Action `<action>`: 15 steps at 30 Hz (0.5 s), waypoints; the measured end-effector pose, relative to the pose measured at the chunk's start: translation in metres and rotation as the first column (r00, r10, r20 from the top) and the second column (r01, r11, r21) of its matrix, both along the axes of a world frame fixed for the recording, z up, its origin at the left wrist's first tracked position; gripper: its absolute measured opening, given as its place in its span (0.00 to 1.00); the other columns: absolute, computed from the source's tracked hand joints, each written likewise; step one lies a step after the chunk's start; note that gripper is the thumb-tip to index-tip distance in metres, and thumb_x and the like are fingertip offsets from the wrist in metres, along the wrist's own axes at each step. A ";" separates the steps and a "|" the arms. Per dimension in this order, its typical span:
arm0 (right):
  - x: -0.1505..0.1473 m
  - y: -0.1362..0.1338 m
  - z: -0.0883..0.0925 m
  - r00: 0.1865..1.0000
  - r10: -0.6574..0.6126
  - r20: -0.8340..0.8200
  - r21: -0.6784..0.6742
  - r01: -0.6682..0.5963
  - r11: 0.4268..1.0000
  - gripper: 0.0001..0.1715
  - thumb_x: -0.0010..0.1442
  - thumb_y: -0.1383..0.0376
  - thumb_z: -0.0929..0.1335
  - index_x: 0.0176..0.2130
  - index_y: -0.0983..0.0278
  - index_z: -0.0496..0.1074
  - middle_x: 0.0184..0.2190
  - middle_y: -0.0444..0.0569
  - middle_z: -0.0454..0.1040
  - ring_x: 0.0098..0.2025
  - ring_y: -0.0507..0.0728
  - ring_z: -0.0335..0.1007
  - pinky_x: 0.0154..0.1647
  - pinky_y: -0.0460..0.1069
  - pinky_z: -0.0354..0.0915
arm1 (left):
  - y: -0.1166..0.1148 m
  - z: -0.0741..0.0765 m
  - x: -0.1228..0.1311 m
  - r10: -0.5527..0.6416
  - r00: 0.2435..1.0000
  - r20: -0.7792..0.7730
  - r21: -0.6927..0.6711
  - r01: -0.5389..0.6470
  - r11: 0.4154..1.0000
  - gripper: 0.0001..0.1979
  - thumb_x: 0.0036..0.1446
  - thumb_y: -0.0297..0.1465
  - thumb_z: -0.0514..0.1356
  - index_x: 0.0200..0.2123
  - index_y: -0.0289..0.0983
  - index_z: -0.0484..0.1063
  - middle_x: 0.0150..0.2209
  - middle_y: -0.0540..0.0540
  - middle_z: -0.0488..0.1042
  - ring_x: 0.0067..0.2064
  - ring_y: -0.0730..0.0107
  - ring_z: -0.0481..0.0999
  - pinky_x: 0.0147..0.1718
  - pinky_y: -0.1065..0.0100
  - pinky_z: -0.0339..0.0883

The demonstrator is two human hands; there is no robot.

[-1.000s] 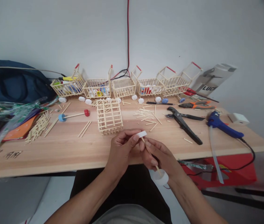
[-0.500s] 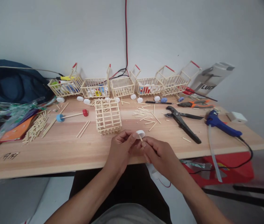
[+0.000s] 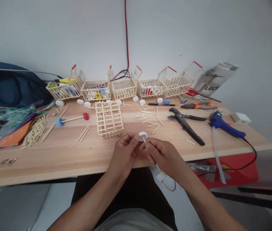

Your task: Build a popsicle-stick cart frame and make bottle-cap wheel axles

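My left hand point(image 3: 124, 153) pinches a white bottle cap point(image 3: 142, 135) by its edge, its hollow side facing me. A thin wooden stick point(image 3: 144, 140) reaches into the middle of that cap. Gripping the stick is my right hand point(image 3: 166, 158), its fingers closed. The stick's other end shows below this hand, by a whitish shape I cannot clearly make out. Just beyond my left hand stands a small lattice basket point(image 3: 109, 120) of sticks. Farther left lies a stick point(image 3: 73, 119) with a blue cap point(image 3: 59, 122) and a red cap point(image 3: 86, 116) on its ends.
Several small stick carts point(image 3: 123, 89) line the wall. Loose sticks point(image 3: 33, 133) lie left, with more point(image 3: 148, 117) in the middle. Black-handled cutters point(image 3: 186, 126), orange-handled pliers point(image 3: 199, 105) and a blue glue gun point(image 3: 227, 125) lie right. A dark blue bag point(image 3: 13, 85) sits at far left.
The view has shifted slightly. The cap and stick are tilted a little differently, and the stick's lower end now shows below my right hand. Both hands keep their hold.
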State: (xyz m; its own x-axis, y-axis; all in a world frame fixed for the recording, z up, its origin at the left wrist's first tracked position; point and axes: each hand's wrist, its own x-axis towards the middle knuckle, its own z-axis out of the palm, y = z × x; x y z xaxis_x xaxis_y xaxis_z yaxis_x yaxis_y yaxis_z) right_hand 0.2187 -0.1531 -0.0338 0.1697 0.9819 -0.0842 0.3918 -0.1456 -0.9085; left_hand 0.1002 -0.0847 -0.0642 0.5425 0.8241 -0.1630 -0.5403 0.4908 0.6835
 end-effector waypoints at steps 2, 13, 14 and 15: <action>0.000 0.000 -0.001 1.000 -0.001 -0.027 0.011 0.001 1.000 0.13 0.63 0.63 0.60 0.32 0.64 0.71 0.15 0.37 0.62 0.18 0.48 0.54 0.21 0.44 0.53 | 0.000 -0.001 0.000 0.024 0.999 -0.023 0.027 -0.024 0.999 0.10 0.48 0.32 0.71 0.30 0.33 0.76 0.30 0.49 0.76 0.28 0.79 0.71 0.33 0.75 0.67; -0.013 0.002 -0.011 0.402 -0.079 -0.912 -0.100 -0.032 0.994 0.13 0.55 0.58 0.72 0.33 0.65 0.68 0.13 0.32 0.51 0.14 0.44 0.36 0.13 0.41 0.39 | -0.005 -0.008 -0.004 0.292 0.910 -0.296 0.360 -0.176 0.916 0.07 0.52 0.33 0.68 0.36 0.40 0.82 0.37 0.48 0.81 0.40 0.71 0.78 0.43 0.72 0.69; -0.014 0.002 -0.011 0.354 -0.072 -0.932 -0.091 -0.037 0.995 0.13 0.54 0.59 0.72 0.33 0.65 0.68 0.13 0.31 0.50 0.15 0.44 0.35 0.12 0.41 0.39 | -0.005 -0.008 -0.004 0.311 0.900 -0.305 0.393 -0.178 0.902 0.07 0.52 0.32 0.68 0.36 0.40 0.82 0.37 0.48 0.81 0.40 0.70 0.78 0.43 0.71 0.69; -0.014 0.002 -0.012 0.331 -0.062 -0.942 -0.081 -0.044 0.996 0.13 0.54 0.59 0.73 0.33 0.65 0.68 0.13 0.31 0.48 0.15 0.44 0.34 0.12 0.41 0.38 | -0.005 -0.008 -0.005 0.323 0.893 -0.312 0.418 -0.176 0.891 0.07 0.52 0.32 0.67 0.36 0.40 0.82 0.37 0.48 0.81 0.40 0.69 0.78 0.43 0.71 0.69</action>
